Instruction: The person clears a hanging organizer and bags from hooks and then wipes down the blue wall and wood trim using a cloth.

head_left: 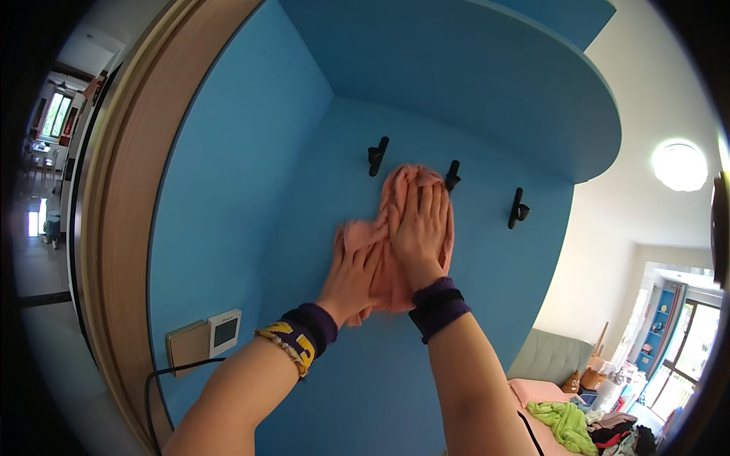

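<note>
Both hands press a crumpled pink cloth (393, 285) against a blue back panel (353, 387). My left hand (351, 279) lies on the cloth's lower left part, fingers spread, with some cloth bunched above the fingertips. Higher up, my right hand (422, 233) rests nearly flat on the cloth, its fingers pointing up. A black wall hook (453, 174) sits just beyond the right fingertips, close to the cloth's top edge. Two more black hooks flank it: a left hook (377, 155) and a right hook (518, 209). Dark purple bands circle both wrists.
A rounded blue shelf (485, 85) overhangs the hooks. On the left blue side panel are a thermostat (224, 332) and a beige switch plate (187, 347), beside a black cable (149, 393). Lower right, a bed holds a green cloth (564, 424) and heaped clothes (621, 433).
</note>
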### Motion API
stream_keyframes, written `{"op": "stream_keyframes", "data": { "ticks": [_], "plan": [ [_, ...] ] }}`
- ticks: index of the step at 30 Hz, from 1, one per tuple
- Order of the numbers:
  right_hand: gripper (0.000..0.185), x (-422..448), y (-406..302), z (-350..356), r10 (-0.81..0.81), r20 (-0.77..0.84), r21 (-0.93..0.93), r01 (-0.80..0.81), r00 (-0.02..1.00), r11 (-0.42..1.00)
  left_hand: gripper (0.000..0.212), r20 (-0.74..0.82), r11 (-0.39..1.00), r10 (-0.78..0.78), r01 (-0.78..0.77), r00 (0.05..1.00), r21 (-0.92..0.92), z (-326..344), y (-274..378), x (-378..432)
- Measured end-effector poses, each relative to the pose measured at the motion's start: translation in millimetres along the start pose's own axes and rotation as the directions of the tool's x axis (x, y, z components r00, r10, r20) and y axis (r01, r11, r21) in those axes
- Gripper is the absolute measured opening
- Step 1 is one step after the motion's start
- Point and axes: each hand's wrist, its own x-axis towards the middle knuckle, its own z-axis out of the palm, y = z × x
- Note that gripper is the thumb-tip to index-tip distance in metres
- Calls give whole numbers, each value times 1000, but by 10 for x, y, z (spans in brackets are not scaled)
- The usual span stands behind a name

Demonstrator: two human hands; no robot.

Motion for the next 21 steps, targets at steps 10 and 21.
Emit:
{"op": "stream_keyframes", "data": {
  "ticks": [10, 21],
  "plan": [
    [65, 516, -106, 154, 36, -146, -89, -50, 989, 995, 118, -139, 986, -96, 75, 986, -149, -146, -223, 246],
    [46, 820, 50, 392, -182, -217, -31, 180, 959, 983, 122, -88, 987, -118, 107, 989, -117, -155, -318, 271]
  ]
}}
